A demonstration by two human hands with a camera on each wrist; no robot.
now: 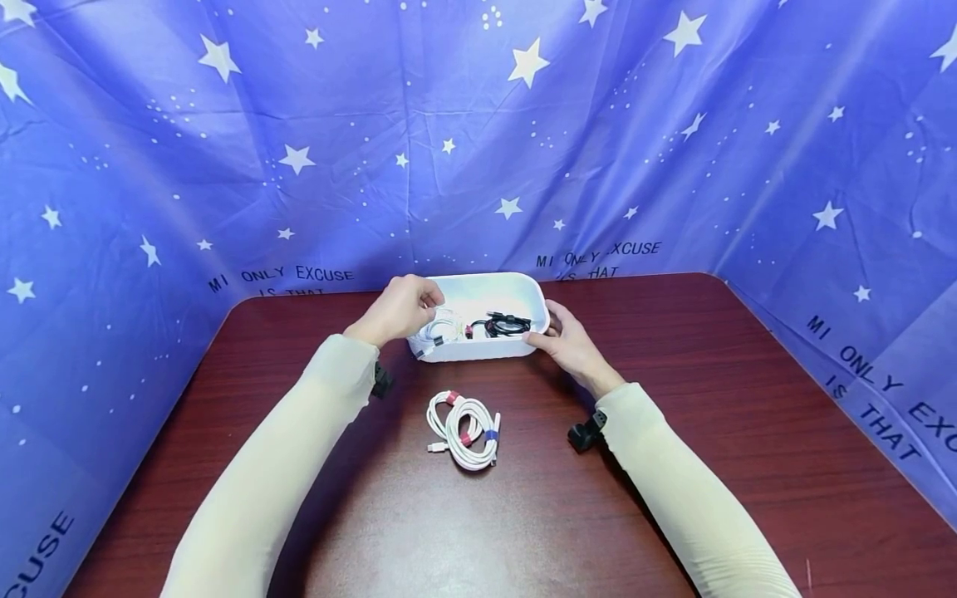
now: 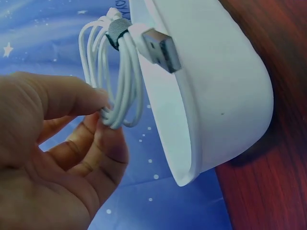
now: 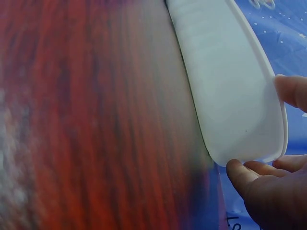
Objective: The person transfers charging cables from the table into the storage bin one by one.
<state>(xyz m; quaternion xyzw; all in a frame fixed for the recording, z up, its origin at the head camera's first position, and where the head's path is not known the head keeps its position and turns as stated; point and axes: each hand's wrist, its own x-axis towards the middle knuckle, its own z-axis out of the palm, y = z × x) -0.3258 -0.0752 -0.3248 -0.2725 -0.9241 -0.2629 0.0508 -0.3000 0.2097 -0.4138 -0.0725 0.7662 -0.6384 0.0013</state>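
a smooth white plastic bin, an oblong with rounded corners and a rolled rim, sits near the far edge of a glossy red-brown wood-grain table; the left hand pinches one coiled white usb cable between thumb and fingertips, at the bin's left end beside the rim; its slim, smooth strands are bundled by one grey fabric strap, with a boxy metal-tipped usb plug jutting out; the right hand grips the bin's right end, thumb at the rim, fingers against the outer wall; inside lies one black cable coil; nearer on the table, what look like two thicker white cable coils overlap, with two red ties and one blue tie; behind hangs a creased, star-printed blue cloth
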